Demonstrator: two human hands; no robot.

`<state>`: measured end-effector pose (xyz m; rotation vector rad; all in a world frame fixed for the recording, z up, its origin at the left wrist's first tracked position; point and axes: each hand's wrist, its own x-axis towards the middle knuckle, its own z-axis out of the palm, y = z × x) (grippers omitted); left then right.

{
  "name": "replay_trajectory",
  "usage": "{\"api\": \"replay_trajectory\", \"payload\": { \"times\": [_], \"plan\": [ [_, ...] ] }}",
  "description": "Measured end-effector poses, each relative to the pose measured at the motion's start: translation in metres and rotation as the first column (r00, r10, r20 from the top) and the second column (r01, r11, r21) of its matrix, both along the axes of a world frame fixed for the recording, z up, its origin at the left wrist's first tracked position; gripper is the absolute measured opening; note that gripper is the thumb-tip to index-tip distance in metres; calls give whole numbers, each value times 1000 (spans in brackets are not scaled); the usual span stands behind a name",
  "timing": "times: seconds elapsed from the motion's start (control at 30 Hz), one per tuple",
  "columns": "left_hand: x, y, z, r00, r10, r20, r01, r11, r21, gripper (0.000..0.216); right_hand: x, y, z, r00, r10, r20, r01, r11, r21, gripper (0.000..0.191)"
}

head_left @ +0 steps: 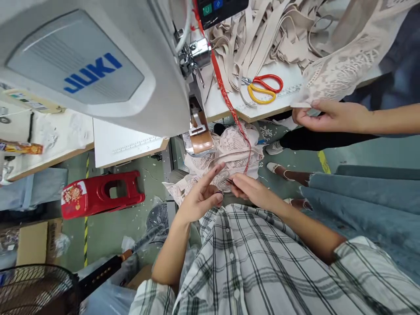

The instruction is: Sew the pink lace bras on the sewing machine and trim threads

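Note:
My left hand (pixel 200 199) is in front of my shirt, index finger stretched out and thumb apart, the other fingers partly curled. Something thin and dark lies by its fingers, too small to name. Close by on the right, my right hand (pixel 251 189) pinches a thin dark metal tool (pixel 229 180), whose kind I cannot make out. Beyond both hands, pale pink lace garments (pixel 234 142) hang below the sewing machine's metal plate (pixel 199 142). A red braided cord (pixel 226 94) runs down onto the lace.
The JUKI sewing machine (pixel 78 57) fills the upper left. Red-and-yellow scissors (pixel 262 89) and beige strips (pixel 259 35) lie on the table. At right, another person's hand (pixel 337 116) holds lace fabric (pixel 341 70). A red stool (pixel 101 194) and fan (pixel 36 288) are on the left.

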<state>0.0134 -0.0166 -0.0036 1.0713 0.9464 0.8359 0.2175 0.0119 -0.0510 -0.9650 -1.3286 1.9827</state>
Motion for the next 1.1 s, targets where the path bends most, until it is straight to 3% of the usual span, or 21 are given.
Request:
{"api": "replay_trajectory", "payload": {
  "times": [0.2, 0.43, 0.67, 0.9, 1.1],
  "plan": [
    [2, 1, 3, 1000, -18, -22, 18, 1000, 3, 63, -19, 14, 21, 993, 62, -104, -63, 998, -5, 48],
    [-6, -2, 2, 1000, 1, 18, -1, 1000, 6, 76, -4, 15, 2, 987, -136, -88, 117, 973, -197, 55],
    [-9, -2, 1, 999, 26, 41, -27, 999, 24, 77, -15, 5, 2, 998, 11, -61, -32, 936, -350, 48],
    [-8, -4, 1, 1000, 9, -12, -8, 999, 33, 76, -31, 6, 11, 991, -28, -128, -28, 908, -417, 42],
    [-8, -4, 0, 999, 4, -32, -4, 1000, 7, 74, -36, 8, 13, 998, -40, -58, 14, 919, -395, 42]
  ]
}}
